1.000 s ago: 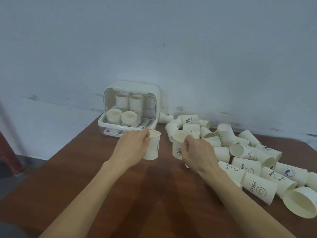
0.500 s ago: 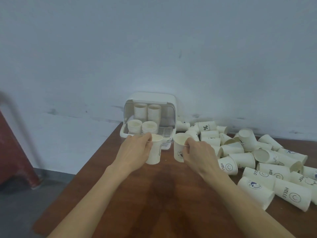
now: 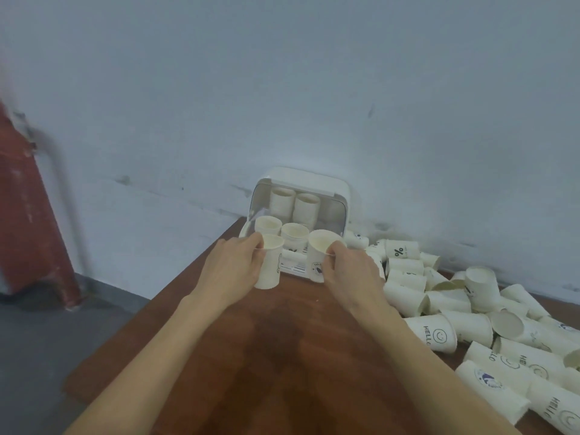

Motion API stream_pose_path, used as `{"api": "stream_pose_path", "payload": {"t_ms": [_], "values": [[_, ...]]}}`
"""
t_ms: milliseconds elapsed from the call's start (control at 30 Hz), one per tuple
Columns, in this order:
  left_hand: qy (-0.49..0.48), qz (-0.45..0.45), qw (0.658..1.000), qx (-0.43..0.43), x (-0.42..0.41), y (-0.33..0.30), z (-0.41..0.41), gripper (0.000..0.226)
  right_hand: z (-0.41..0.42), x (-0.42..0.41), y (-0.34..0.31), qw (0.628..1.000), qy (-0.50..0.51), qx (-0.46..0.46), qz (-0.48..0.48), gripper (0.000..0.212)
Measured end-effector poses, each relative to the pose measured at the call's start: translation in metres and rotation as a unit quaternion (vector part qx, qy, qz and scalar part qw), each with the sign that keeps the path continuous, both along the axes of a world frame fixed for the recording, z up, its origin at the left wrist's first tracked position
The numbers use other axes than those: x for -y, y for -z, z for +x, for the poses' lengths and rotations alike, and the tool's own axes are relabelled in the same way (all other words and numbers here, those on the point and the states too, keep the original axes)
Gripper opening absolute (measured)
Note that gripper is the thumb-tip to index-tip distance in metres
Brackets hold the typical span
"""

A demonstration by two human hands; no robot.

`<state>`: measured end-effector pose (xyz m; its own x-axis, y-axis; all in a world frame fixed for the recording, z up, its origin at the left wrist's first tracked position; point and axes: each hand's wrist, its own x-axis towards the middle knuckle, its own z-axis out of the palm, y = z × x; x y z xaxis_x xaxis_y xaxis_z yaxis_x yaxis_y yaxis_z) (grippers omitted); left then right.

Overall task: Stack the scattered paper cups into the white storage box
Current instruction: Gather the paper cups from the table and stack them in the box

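Each hand pinches an upright cup by the rim, left hand [image 3: 233, 265] on the left cup [image 3: 269, 265] and right hand [image 3: 351, 271] on the right cup [image 3: 319, 255], both just short of the white storage box [image 3: 314, 186] at the surface's far edge, the left seemingly nearer its front stacks [image 3: 281, 229].

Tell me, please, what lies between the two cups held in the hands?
In the head view, only a short cup stack in the white storage box shows through that gap.

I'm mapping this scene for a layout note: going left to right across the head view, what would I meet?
Red pillar → left hand → its cup → right hand's cup → right hand → percent-sign cup → smiley HELLO cup.
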<state>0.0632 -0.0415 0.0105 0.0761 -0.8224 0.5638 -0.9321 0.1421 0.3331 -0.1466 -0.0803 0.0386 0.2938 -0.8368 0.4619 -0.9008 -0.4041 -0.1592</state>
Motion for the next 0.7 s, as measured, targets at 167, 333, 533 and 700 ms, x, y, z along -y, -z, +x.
{"api": "stream_pose_path", "payload": {"t_ms": [167,333,533,700], "values": [[-0.017,-0.005,1.0,-0.011,0.012,0.005,0.001,0.01,0.02,0.047,0.003,1.0,-0.002,0.006,-0.022,0.016],[-0.02,-0.01,1.0,-0.002,0.031,0.011,0.011,0.008,0.04,0.087,0.001,1.0,0.02,0.015,-0.01,0.015],[-0.018,-0.013,1.0,-0.021,0.04,0.026,0.019,0.008,0.061,0.118,0.003,1.0,0.018,0.009,-0.001,0.014],[-0.019,-0.004,1.0,-0.022,0.044,0.033,0.028,0.012,0.073,0.133,0.011,1.0,0.02,-0.02,0.013,0.006]]}}
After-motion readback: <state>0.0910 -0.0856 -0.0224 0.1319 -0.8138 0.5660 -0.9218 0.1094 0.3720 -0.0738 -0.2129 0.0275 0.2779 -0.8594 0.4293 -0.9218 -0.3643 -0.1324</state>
